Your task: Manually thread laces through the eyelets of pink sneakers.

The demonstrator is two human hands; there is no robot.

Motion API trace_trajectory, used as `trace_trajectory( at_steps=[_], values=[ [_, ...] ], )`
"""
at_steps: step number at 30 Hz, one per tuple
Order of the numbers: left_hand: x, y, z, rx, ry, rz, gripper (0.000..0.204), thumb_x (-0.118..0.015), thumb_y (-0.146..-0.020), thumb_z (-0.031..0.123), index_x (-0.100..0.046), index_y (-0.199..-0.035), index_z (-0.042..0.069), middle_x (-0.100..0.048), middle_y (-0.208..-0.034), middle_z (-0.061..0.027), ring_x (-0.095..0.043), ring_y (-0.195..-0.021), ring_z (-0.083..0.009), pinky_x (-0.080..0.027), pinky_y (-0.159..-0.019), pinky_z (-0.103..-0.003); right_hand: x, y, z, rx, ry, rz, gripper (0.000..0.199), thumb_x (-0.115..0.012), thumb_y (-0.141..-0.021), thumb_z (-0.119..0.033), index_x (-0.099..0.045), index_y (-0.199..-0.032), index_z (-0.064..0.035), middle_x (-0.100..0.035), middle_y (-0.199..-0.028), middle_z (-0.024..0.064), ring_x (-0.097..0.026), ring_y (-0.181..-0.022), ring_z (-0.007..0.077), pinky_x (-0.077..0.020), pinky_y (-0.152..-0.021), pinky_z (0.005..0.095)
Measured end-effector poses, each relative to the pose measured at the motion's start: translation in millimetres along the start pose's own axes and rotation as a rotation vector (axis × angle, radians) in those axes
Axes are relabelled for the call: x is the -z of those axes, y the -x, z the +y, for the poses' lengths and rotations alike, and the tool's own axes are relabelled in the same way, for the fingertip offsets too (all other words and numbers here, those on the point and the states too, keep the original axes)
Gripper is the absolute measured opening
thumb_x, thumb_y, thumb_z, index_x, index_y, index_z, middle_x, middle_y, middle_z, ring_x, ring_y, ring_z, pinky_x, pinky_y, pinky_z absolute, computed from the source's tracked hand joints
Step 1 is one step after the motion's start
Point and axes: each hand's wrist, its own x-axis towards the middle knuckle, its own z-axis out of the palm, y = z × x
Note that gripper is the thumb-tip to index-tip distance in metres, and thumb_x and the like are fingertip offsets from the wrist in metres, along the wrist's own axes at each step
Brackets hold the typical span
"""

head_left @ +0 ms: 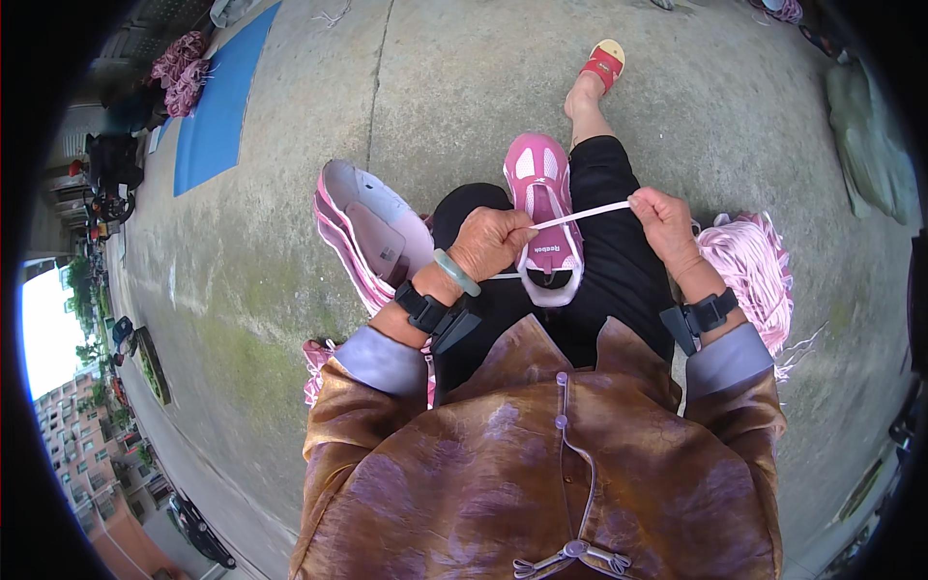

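A pink and white shoe rests on my lap, toe pointing away. A white shoelace stretches taut across it between both hands. My left hand pinches the lace's left end just beside the shoe; a pale green bangle and a black wrist strap sit on that wrist. My right hand grips the lace's right end, raised a little to the right of the shoe.
A stack of pink shoes lies left of my knee. A bundle of pink laces sits on the concrete at my right. A blue mat and more pink bundles lie far left. My foot wears a red sandal.
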Motion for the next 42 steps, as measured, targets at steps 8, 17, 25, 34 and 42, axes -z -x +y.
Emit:
trace_trajectory(
  at_steps=[8,17,25,34,42],
  values=[
    [-4,-8,-3,0.027,-0.131,0.034,0.009,-0.058,-0.074,0.014,-0.061,-0.073,0.007,-0.056,-0.061,-0.0142,-0.056,-0.06,-0.0318,-0.044,-0.053,-0.038,4,-25,2,-0.068,0.971,-0.094,0.012,-0.052,-0.074,-0.017,-0.061,-0.077,-0.0092,-0.06,-0.081,0.0105,-0.058,-0.081,0.0281,-0.0419,-0.074,0.0435],
    [-12,-29,-1,-0.086,-0.374,0.108,0.012,-0.059,-0.071,0.017,-0.058,-0.072,0.005,-0.054,-0.058,-0.0138,-0.055,-0.057,-0.0328,-0.044,-0.05,-0.04,-60,-28,-61,0.157,-0.318,-0.317,0.015,-0.06,-0.073,-0.007,-0.06,-0.085,0.0013,-0.057,-0.074,0.0115,-0.056,-0.066,0.0206,-0.0447,-0.062,0.0282],
    [-9,-33,-11,-0.014,-0.536,0.034,0.017,-0.06,-0.071,0.024,-0.057,-0.067,0.008,-0.058,-0.062,-0.0108,-0.057,-0.058,-0.0301,-0.045,-0.051,-0.039,-65,-38,-47,0.002,-0.361,-0.369,0.009,-0.063,-0.071,-0.007,-0.063,-0.078,-0.0016,-0.059,-0.068,0.0102,-0.056,-0.06,0.0191,-0.0443,-0.057,0.026],
    [-16,-35,-27,0.063,-0.205,0.306,0.017,-0.066,-0.069,0.008,-0.055,-0.079,0.0,-0.057,-0.065,-0.0137,-0.058,-0.056,-0.026,-0.046,-0.053,-0.033,-72,-43,-33,0.1,0.026,-0.112,0.003,-0.056,-0.07,-0.009,-0.055,-0.069,-0.0068,-0.058,-0.066,0.0098,-0.058,-0.062,0.0267,-0.0446,-0.054,0.034],
    [-17,-32,-43,0.43,0.227,0.199,0.029,-0.07,-0.072,0.015,-0.051,-0.089,0.002,-0.056,-0.066,-0.0018,-0.051,-0.052,-0.0049,-0.043,-0.039,-0.019,-74,-42,-36,0.2,0.238,-0.077,0.006,-0.051,-0.071,-0.013,-0.054,-0.07,-0.0084,-0.058,-0.066,0.009,-0.058,-0.063,0.0282,-0.0456,-0.055,0.0372]
  ],
)
